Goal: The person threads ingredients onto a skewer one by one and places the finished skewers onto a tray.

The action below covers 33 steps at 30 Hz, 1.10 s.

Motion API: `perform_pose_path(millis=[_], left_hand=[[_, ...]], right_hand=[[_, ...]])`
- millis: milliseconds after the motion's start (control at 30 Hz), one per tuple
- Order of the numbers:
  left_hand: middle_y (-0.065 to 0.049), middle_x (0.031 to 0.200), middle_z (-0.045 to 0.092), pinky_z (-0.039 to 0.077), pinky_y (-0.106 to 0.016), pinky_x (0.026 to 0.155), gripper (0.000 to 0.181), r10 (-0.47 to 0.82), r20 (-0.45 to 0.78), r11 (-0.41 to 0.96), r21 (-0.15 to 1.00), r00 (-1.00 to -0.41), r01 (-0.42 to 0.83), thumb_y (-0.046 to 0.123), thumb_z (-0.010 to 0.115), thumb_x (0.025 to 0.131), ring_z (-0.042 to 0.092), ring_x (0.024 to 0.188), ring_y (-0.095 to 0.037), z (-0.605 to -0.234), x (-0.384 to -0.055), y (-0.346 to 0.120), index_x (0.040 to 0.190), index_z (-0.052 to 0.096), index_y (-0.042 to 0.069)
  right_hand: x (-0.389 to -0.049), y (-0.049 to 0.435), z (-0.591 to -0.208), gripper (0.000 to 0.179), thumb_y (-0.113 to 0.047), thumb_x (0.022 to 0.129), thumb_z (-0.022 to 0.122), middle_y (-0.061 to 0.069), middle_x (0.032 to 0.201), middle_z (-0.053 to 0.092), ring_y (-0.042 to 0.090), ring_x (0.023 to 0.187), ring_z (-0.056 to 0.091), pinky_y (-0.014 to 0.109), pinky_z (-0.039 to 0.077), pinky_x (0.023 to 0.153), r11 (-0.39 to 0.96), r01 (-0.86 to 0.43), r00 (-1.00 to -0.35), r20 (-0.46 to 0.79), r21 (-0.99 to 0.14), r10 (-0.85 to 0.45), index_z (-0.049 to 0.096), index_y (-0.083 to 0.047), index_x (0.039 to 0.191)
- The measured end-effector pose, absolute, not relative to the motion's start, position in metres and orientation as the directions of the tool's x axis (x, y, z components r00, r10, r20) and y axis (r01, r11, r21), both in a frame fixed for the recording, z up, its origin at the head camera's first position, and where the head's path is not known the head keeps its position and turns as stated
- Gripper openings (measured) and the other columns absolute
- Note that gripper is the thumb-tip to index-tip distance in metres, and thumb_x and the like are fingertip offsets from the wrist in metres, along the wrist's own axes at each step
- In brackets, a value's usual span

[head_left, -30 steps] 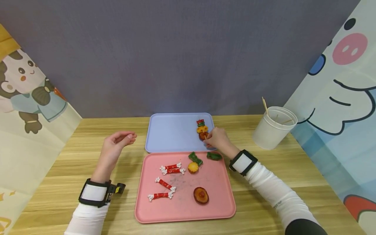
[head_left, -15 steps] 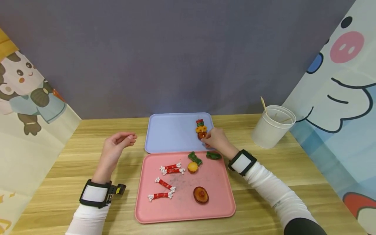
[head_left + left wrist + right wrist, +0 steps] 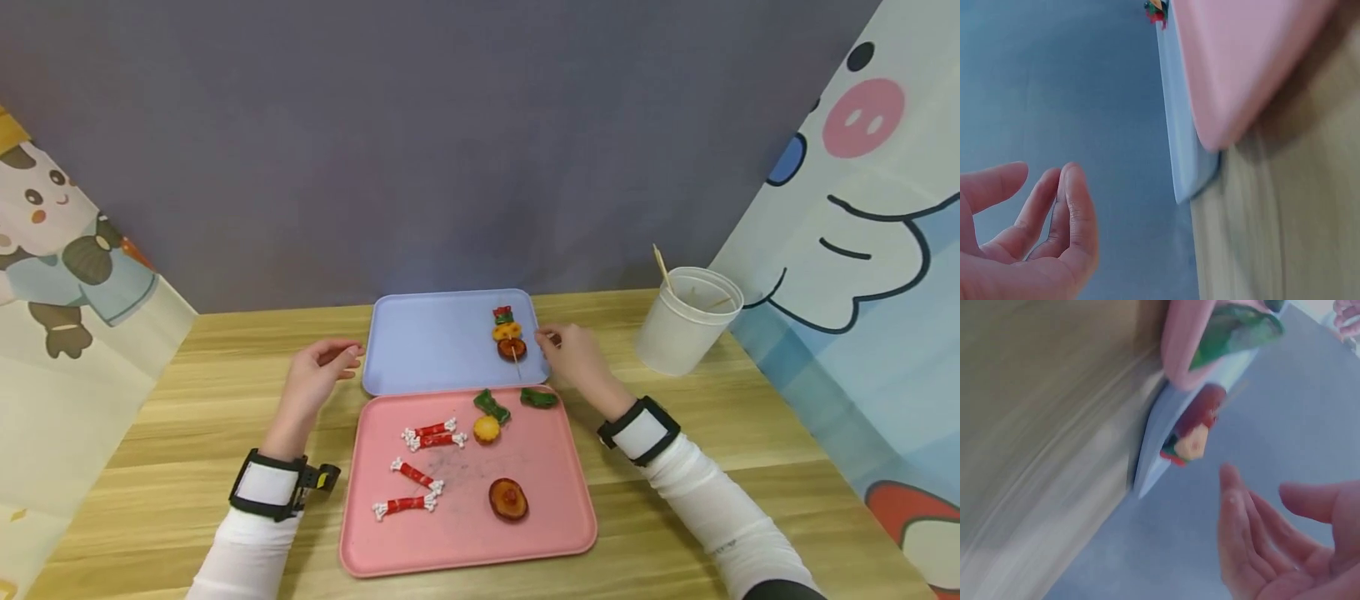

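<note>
On the blue tray [image 3: 427, 342] lies a skewer [image 3: 512, 348] threaded with a red piece, a green piece, a yellow piece and a brown mushroom-like slice, its bare stick toward me. Just right of that tray my right hand [image 3: 576, 360] hovers with nothing in it, thumb and fingers apart in the right wrist view. My left hand [image 3: 318, 375] hangs in the air left of the blue tray, loosely curved and holding nothing; the left wrist view shows a gap between thumb and fingers.
A pink tray [image 3: 450, 554] in front bears several red-and-white sticks [image 3: 405, 505], green pieces [image 3: 491, 406], a yellow corn piece [image 3: 486, 430] and a brown mushroom slice [image 3: 508, 500]. A white bucket [image 3: 678, 333] with wooden skewers stands at the right. A grey partition [image 3: 450, 150] closes the back.
My right hand has let go of the skewer's stick and moved right, off the blue tray. The skewer stays on that tray. My left hand keeps much the same pose.
</note>
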<state>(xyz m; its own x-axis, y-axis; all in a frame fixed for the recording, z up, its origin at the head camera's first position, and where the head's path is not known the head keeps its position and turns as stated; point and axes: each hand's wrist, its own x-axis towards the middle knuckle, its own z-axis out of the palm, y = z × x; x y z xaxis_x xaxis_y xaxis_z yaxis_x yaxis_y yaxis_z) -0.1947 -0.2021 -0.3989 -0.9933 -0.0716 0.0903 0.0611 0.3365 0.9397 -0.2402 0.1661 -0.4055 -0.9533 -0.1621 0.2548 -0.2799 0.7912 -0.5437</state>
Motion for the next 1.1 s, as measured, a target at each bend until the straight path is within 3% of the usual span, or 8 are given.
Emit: perform_pose_path(millis=[200,467,533,667,800,933,1100], left_hand=[[-0.02,0.11,0.063,0.053,-0.023,0.073,0.037,-0.091,0.11,0.346,0.935,-0.99,0.072,0.026,0.057,0.091,0.06,0.094,-0.022,-0.399,-0.202,-0.19,0.114,0.062,-0.002],[-0.018,0.112,0.063,0.051,-0.027,0.078,0.036,-0.086,0.08,0.336,0.941,-0.993,0.047,0.026,0.056,0.091,0.058,0.093,-0.014,-0.398,-0.208,-0.178,0.113,0.062,-0.002],[-0.018,0.113,0.063,0.051,-0.032,0.081,0.036,-0.083,0.069,0.328,0.944,-0.994,0.038,0.026,0.056,0.091,0.057,0.097,-0.018,-0.397,-0.209,-0.175,0.114,0.062,-0.001],[-0.017,0.114,0.062,0.049,-0.04,0.086,0.036,-0.075,0.055,0.311,0.95,-0.996,0.028,0.026,0.055,0.092,0.056,0.102,-0.026,-0.395,-0.211,-0.17,0.115,0.061,0.0],[-0.018,0.114,0.062,0.049,-0.043,0.086,0.035,-0.072,0.063,0.306,0.951,-0.995,0.038,0.025,0.055,0.092,0.056,0.1,-0.025,-0.394,-0.214,-0.166,0.114,0.061,-0.001],[-0.017,0.113,0.063,0.05,-0.038,0.083,0.034,-0.066,0.079,0.296,0.954,-0.995,0.057,0.024,0.055,0.092,0.057,0.096,-0.02,-0.393,-0.216,-0.163,0.113,0.062,-0.001],[-0.016,0.111,0.063,0.051,-0.032,0.078,0.032,-0.054,0.094,0.281,0.957,-0.994,0.076,0.024,0.057,0.091,0.057,0.093,-0.018,-0.392,-0.218,-0.157,0.111,0.063,0.0]], right_hand=[[-0.23,0.188,-0.4,0.024,-0.019,0.089,0.06,0.013,0.081,0.071,0.02,0.068,0.064,0.04,0.054,0.059,0.744,-0.402,-0.848,0.524,-0.534,-0.082,0.068,-0.003,0.105],[-0.215,0.221,-0.394,0.029,-0.019,0.087,0.062,0.018,0.09,0.07,0.026,0.074,0.065,0.043,0.055,0.064,0.737,-0.387,-0.721,0.68,-0.554,0.133,0.064,0.002,0.107],[-0.213,0.231,-0.393,0.028,-0.018,0.087,0.061,0.017,0.09,0.07,0.025,0.074,0.065,0.039,0.055,0.065,0.737,-0.382,-0.674,0.714,-0.558,0.191,0.064,0.002,0.106],[-0.211,0.247,-0.39,0.023,-0.014,0.086,0.062,0.016,0.088,0.07,0.023,0.075,0.064,0.018,0.049,0.069,0.745,-0.391,-0.539,0.791,-0.54,0.29,0.066,0.002,0.102],[-0.209,0.258,-0.385,0.02,-0.008,0.083,0.065,0.019,0.088,0.068,0.026,0.075,0.063,0.006,0.04,0.07,0.75,-0.411,-0.427,0.836,-0.518,0.343,0.066,0.004,0.1],[-0.205,0.264,-0.379,0.018,-0.003,0.081,0.065,0.023,0.088,0.066,0.031,0.074,0.061,0.006,0.038,0.07,0.769,-0.4,-0.369,0.855,-0.499,0.363,0.065,0.007,0.097],[-0.203,0.276,-0.378,0.018,-0.003,0.082,0.064,0.024,0.087,0.065,0.031,0.073,0.06,0.006,0.037,0.069,0.782,-0.353,-0.359,0.847,-0.513,0.393,0.064,0.008,0.096]])
